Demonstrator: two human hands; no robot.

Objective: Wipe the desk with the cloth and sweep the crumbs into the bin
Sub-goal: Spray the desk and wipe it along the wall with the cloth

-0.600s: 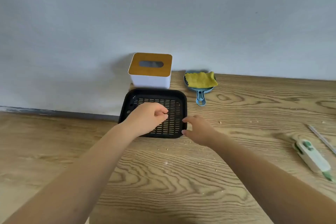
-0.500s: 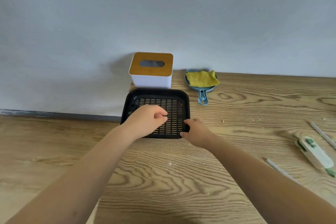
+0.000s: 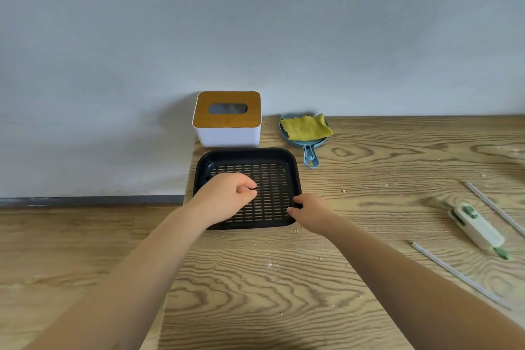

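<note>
Your desk (image 3: pixel 369 278) carries one black slotted tray (image 3: pixel 272 162), and both your arms reach out to it. Your left hand (image 3: pixel 224 197) hovers over the tray's left half, fingers curled with thumb meeting forefinger; whether they pinch anything I cannot tell. Your right hand (image 3: pixel 308 212) grips the tray's right rim, fingertips hidden behind it. Beyond your fingers sit one tissue box (image 3: pixel 227 119) and one yellow cloth (image 3: pixel 305 128) on a blue dustpan (image 3: pixel 310 152). Crumbs (image 3: pixel 268 242) scatter nearer you.

hands (image 3: pixel 309 212) on black tray (image 3: pixel 289 163) | yellow cloth (image 3: pixel 306 127) in dustpan (image 3: pixel 310 154)
</note>
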